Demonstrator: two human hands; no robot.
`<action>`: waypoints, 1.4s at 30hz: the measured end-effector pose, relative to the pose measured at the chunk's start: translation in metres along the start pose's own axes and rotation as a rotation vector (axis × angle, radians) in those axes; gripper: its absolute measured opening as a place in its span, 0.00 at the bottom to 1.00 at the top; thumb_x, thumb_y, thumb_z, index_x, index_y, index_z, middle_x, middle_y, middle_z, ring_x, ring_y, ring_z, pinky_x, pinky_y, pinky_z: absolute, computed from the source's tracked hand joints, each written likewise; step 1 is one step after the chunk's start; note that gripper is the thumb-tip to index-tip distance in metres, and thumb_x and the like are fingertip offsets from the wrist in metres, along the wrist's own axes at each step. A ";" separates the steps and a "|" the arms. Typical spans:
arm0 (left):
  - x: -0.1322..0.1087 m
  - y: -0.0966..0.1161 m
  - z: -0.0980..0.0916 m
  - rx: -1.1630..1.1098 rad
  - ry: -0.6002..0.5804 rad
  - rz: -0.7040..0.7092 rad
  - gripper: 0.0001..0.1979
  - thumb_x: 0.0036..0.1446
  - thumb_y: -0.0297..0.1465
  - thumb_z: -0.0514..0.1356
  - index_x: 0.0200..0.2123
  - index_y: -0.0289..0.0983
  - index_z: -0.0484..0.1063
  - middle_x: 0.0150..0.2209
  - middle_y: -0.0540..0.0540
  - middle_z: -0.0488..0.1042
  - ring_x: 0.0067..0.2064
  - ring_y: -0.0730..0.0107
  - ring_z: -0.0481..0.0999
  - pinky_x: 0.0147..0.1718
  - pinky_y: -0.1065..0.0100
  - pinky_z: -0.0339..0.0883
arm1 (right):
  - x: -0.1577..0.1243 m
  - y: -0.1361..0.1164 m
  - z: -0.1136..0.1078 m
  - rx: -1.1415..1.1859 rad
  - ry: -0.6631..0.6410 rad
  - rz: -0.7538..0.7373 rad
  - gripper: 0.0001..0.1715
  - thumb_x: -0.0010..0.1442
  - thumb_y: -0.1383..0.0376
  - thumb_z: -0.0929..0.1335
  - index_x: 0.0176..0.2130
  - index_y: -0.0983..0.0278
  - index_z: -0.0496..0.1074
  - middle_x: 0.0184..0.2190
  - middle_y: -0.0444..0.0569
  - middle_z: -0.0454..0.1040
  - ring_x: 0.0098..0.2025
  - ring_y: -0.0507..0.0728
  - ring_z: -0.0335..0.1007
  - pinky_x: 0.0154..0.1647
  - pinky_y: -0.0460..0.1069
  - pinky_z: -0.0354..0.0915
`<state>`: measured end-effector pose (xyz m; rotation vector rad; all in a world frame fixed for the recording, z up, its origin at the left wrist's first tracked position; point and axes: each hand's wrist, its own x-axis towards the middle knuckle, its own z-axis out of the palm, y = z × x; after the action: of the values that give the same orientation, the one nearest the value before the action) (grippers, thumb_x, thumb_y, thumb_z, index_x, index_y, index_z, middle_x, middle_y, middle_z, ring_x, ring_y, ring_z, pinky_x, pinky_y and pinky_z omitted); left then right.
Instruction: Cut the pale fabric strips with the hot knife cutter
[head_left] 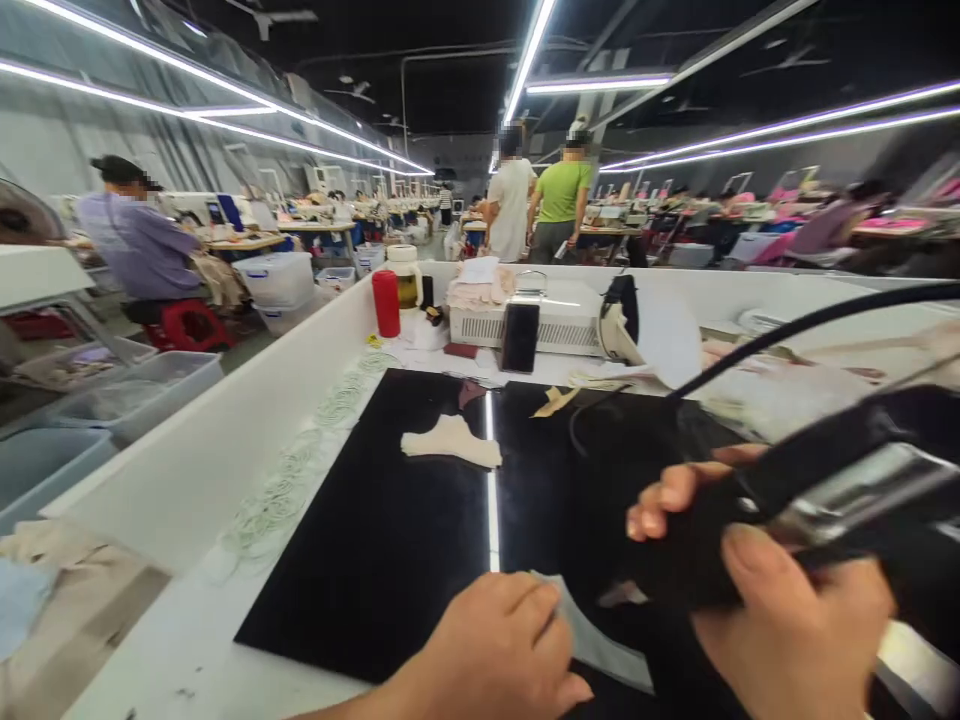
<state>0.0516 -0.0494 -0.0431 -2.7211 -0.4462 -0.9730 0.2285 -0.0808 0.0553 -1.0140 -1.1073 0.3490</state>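
**Limp grey strip beneath my left hand, bulky black device in my right**

My left hand is resting at the bottom centre of the frame, its fingers curling together over the upper end of a grey strip. I cannot tell whether they are pinching the cloth or only pressing it, since my knuckles are hiding the contact. The strip is lying on a glossy black board, curving away towards the lower right. I am judging it light, soft and thin, likely to be sliding or creasing on that smooth face; holding it flat near an end, with a broad, gentle press, is seeming safer than tugging at an edge.

At the right of the frame, my right hand is closing around a black device, thumb on the near side, fingers wrapping the far side. It is looking hard and stiff, and I am guessing it is fairly heavy, so a full grip on its dark body is making sense. A black cable is arching above it. A cream piece is lying apart, above centre on the board.
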 end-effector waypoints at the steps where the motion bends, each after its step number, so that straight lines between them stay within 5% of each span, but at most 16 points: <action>1: -0.001 0.000 -0.002 -0.015 0.004 -0.016 0.18 0.70 0.43 0.58 0.36 0.35 0.74 0.43 0.43 0.81 0.44 0.63 0.81 0.39 0.67 0.75 | 0.002 -0.001 0.003 0.110 0.017 0.040 0.22 0.60 0.50 0.76 0.47 0.56 0.70 0.30 0.43 0.72 0.25 0.56 0.71 0.26 0.54 0.74; 9: 0.000 -0.002 -0.012 -0.031 0.038 -0.027 0.16 0.71 0.40 0.57 0.35 0.35 0.74 0.43 0.44 0.82 0.43 0.64 0.81 0.38 0.66 0.74 | -0.002 0.008 0.028 0.221 0.023 0.040 0.21 0.61 0.53 0.75 0.49 0.55 0.68 0.31 0.42 0.72 0.27 0.55 0.71 0.29 0.54 0.73; 42: 0.003 -0.001 -0.014 -0.041 0.072 -0.026 0.18 0.74 0.37 0.52 0.36 0.34 0.75 0.42 0.45 0.83 0.42 0.66 0.82 0.36 0.67 0.76 | -0.003 0.014 0.035 0.326 0.011 0.058 0.19 0.64 0.57 0.75 0.51 0.55 0.69 0.32 0.41 0.74 0.29 0.53 0.72 0.31 0.52 0.71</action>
<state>0.0457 -0.0524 -0.0303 -2.7124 -0.4545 -1.0947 0.2001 -0.0579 0.0451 -0.7588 -0.9739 0.5511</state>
